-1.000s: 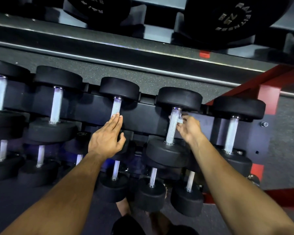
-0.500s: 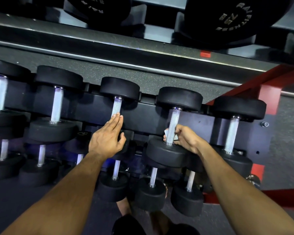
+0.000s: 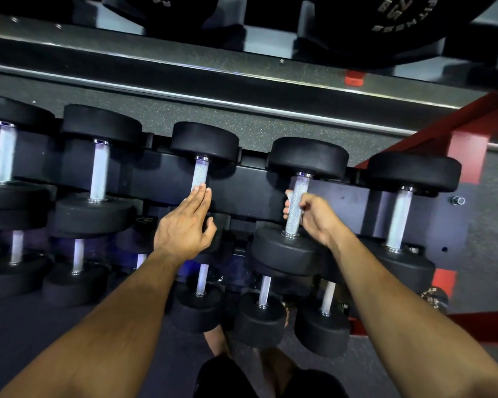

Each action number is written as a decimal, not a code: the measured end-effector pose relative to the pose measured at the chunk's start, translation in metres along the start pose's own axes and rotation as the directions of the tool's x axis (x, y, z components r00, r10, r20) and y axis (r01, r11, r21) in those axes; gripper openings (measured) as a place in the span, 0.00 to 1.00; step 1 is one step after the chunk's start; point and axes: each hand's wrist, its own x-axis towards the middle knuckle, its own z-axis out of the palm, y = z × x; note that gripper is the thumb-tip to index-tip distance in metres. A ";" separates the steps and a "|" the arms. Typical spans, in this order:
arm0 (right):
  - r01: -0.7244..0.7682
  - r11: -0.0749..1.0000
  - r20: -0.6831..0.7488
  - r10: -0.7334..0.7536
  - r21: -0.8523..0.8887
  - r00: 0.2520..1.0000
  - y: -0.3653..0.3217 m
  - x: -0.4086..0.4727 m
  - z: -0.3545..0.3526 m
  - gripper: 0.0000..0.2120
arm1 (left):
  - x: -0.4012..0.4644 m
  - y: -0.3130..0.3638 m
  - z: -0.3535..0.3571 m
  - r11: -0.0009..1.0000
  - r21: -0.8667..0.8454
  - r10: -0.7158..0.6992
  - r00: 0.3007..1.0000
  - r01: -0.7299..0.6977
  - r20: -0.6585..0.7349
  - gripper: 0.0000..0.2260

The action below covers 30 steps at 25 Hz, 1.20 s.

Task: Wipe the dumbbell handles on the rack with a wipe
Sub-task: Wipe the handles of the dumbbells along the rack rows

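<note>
Knurled steel handle (image 3: 295, 205) on the rack's (image 3: 250, 193) top row sits in my right hand (image 3: 316, 216), fingers curled round it with the wipe (image 3: 289, 196), so I'd twist fully around while my left hand (image 3: 184, 225), fingers straight together, steadies the neighbouring dumbbell (image 3: 203, 156).

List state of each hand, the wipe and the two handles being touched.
Left hand: open, straight fingers resting on the third handle.
Right hand: curled round the fourth handle, about mid-length.
Wipe: only a pale bit shows left of the fourth handle, under the right hand's fingers.
Third handle: on the rack, lower part covered by the left hand.
Fourth handle: on the rack, gripped.
</note>
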 end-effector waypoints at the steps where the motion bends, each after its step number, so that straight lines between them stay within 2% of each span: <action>1: -0.018 0.994 -0.026 0.015 -0.108 1.000 0.006 -0.005 -0.002 0.17 | 0.000 0.000 -0.001 1.000 -0.006 0.002 1.000 -0.002 0.002 0.29; 3: -0.022 0.947 -0.066 0.000 -0.321 0.998 0.014 -0.007 -0.007 0.16 | 0.001 0.001 -0.001 1.000 -0.002 0.008 1.000 -0.008 -0.001 0.29; 6: -0.004 0.737 -0.120 -0.105 -0.676 0.987 0.021 -0.004 -0.016 0.11 | 0.000 0.001 -0.004 1.000 -0.007 0.014 1.000 -0.014 0.010 0.30; 8: -0.004 0.655 -0.174 -0.194 -0.755 0.966 0.022 -0.016 -0.015 0.11 | -0.001 0.001 -0.006 1.000 -0.007 0.005 1.000 -0.005 0.022 0.30; 10: 0.019 0.628 -0.232 -0.315 -0.778 0.920 0.027 -0.029 -0.015 0.16 | -0.001 0.003 -0.006 1.000 -0.014 0.004 1.000 -0.003 0.025 0.30; 15: 0.189 0.794 -0.321 -0.433 -0.577 0.842 0.040 -0.060 -0.006 0.18 | -0.003 0.000 -0.012 1.000 -0.006 0.009 1.000 -0.008 0.020 0.30; 18: 0.277 0.750 -0.280 -0.521 -0.600 0.806 0.044 -0.093 0.019 0.17 | -0.003 0.000 -0.020 0.998 -0.044 0.038 0.994 -0.033 0.103 0.33; 21: 0.326 0.744 -0.234 -0.539 -0.583 0.810 0.056 -0.124 0.059 0.18 | -0.013 -0.021 -0.036 0.987 -0.084 0.151 0.980 -0.141 0.131 0.32; 23: 0.295 0.731 -0.230 -0.524 -0.615 0.820 0.068 -0.136 0.086 0.18 | -0.032 -0.054 -0.055 0.980 -0.064 0.194 0.974 -0.188 0.112 0.31; 27: 0.307 0.690 -0.208 -0.556 -0.655 0.805 0.088 -0.142 0.149 0.09 | -0.056 -0.155 -0.089 0.982 -0.007 0.190 0.979 -0.190 0.076 0.29; 30: 0.346 0.542 -0.123 -0.651 -0.765 0.749 0.092 -0.142 0.194 0.14 | -0.054 -0.216 -0.107 0.986 0.062 0.151 0.987 -0.155 0.059 0.29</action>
